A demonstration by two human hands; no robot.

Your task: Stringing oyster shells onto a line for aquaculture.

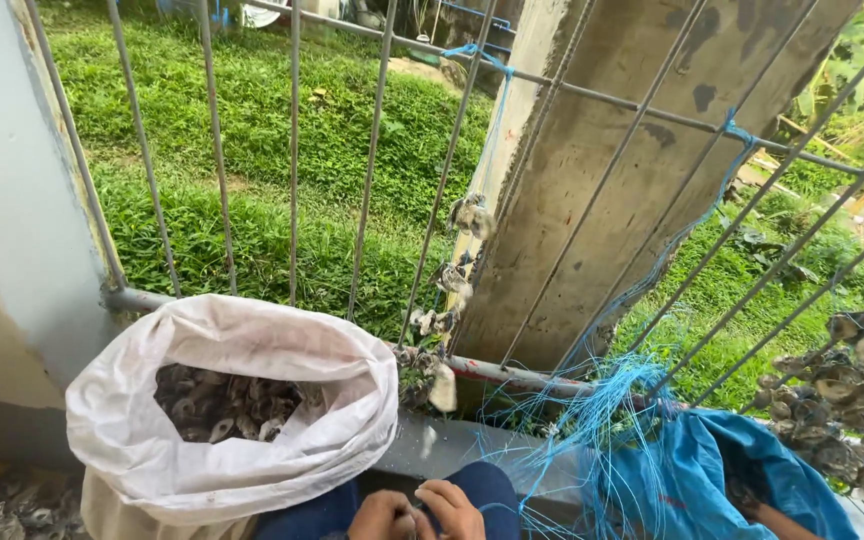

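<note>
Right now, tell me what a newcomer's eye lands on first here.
First the big white sack at lower left, its rolled-down mouth open on a heap of grey shells. Next the tangle of bright blue twine spilling over the metal railing onto a blue bag at lower right, with strung shells hanging at the right edge. At the bottom edge, the left hand and right hand meet, fingers together.
</note>
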